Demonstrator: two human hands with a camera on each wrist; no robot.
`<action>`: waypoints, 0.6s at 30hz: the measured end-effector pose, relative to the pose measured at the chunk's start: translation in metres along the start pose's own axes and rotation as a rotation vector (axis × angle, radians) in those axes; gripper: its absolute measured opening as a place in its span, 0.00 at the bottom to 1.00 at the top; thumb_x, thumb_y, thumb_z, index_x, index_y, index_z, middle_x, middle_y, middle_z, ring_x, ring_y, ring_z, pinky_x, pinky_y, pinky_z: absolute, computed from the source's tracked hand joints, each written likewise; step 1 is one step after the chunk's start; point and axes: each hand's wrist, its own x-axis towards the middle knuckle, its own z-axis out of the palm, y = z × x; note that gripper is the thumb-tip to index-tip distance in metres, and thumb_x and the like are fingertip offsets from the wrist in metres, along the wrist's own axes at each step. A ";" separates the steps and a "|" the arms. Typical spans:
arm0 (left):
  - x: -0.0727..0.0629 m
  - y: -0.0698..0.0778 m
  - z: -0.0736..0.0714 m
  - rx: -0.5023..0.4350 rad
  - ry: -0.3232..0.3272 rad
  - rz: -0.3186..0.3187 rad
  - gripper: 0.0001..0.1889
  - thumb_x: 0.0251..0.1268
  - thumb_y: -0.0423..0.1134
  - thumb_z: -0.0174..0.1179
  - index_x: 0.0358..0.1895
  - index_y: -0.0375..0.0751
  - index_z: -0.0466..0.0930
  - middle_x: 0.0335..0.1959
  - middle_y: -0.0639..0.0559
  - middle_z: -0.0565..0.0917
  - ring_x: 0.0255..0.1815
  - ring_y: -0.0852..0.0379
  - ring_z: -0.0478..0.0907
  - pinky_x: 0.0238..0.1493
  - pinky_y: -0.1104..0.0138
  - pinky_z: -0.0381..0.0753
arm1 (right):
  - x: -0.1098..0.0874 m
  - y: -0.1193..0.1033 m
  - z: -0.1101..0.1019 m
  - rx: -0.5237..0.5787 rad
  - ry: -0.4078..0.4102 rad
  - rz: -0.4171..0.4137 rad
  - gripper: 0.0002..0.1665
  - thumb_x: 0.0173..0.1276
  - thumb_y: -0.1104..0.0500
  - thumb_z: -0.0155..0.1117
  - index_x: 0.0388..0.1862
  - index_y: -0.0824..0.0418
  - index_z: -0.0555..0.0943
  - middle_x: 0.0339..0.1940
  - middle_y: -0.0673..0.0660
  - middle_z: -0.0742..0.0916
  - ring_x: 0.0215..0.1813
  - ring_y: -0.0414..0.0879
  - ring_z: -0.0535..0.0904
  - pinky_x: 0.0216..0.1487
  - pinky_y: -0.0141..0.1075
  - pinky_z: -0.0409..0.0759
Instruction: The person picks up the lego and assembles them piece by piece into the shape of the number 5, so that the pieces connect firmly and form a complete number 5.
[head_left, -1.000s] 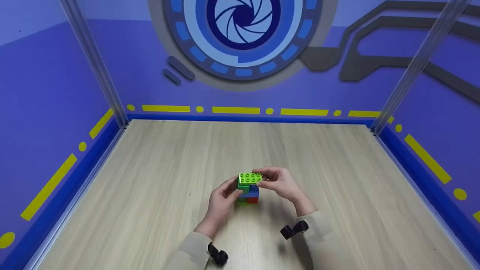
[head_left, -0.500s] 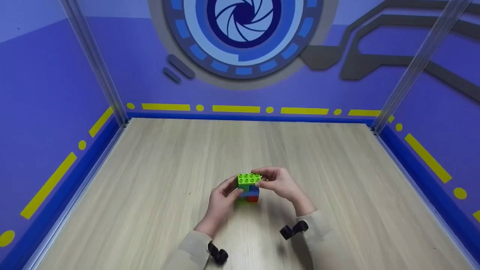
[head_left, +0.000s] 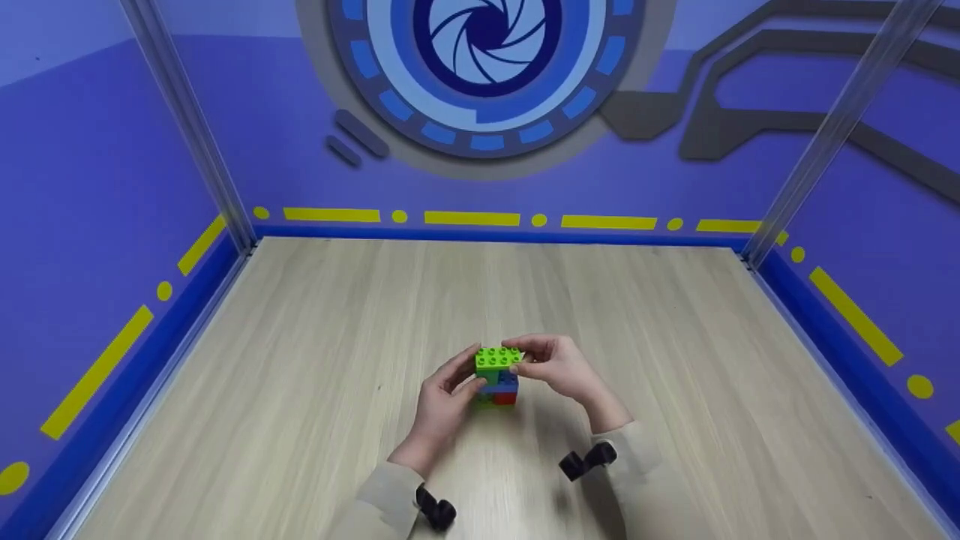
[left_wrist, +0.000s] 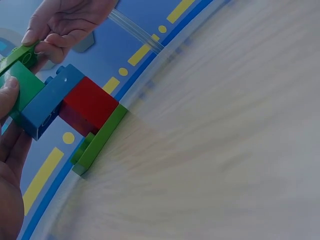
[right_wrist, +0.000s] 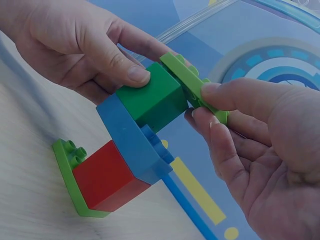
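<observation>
A stack of toy building bricks stands on the table, a light green plate (right_wrist: 67, 172) at its base. Over that come a red brick (right_wrist: 107, 177), a blue brick (right_wrist: 132, 142) and a dark green brick (right_wrist: 152, 97). My left hand (head_left: 441, 409) grips the dark green brick from the left, thumb on its near side. On top lies a second light green plate (head_left: 498, 358) with studs facing up. My right hand (head_left: 564, 369) pinches this plate's right end between thumb and fingers. In the right wrist view the plate slants slightly against the dark green brick's top.
The wooden table (head_left: 337, 315) spreads around the stack. Blue-purple walls (head_left: 187, 127) with yellow dashes rise at its back and sides. A black wrist mount (head_left: 436, 510) is on the left sleeve, and a similar black mount (head_left: 589, 460) is on the right.
The top light green plate has shifted slightly left and sits more squarely over the dark green brick. Both hands keep nearly the same place and hold.
</observation>
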 end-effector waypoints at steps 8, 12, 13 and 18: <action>0.001 0.001 0.001 0.012 0.021 -0.001 0.29 0.70 0.38 0.66 0.74 0.47 0.73 0.68 0.48 0.81 0.69 0.49 0.78 0.71 0.64 0.78 | 0.000 0.000 0.000 -0.016 -0.002 -0.008 0.21 0.67 0.65 0.72 0.59 0.65 0.85 0.52 0.64 0.89 0.37 0.40 0.78 0.36 0.24 0.79; 0.001 0.000 0.001 0.009 0.031 0.006 0.29 0.70 0.37 0.66 0.73 0.43 0.73 0.67 0.46 0.82 0.68 0.49 0.79 0.69 0.65 0.79 | 0.000 0.000 -0.001 -0.019 -0.009 -0.027 0.21 0.67 0.65 0.72 0.59 0.65 0.85 0.52 0.64 0.89 0.36 0.39 0.78 0.35 0.24 0.78; 0.001 -0.001 0.001 0.008 0.034 0.007 0.29 0.70 0.37 0.66 0.73 0.43 0.74 0.67 0.46 0.82 0.68 0.49 0.80 0.69 0.65 0.79 | 0.000 0.000 -0.001 -0.020 -0.010 -0.033 0.21 0.67 0.66 0.72 0.59 0.65 0.85 0.52 0.64 0.89 0.36 0.39 0.78 0.35 0.24 0.78; 0.001 0.000 0.002 0.008 0.037 0.009 0.28 0.70 0.36 0.66 0.72 0.42 0.74 0.66 0.44 0.82 0.67 0.48 0.80 0.70 0.63 0.79 | 0.000 0.002 -0.002 -0.024 -0.014 -0.053 0.20 0.67 0.66 0.71 0.58 0.65 0.86 0.51 0.65 0.89 0.35 0.38 0.78 0.33 0.24 0.77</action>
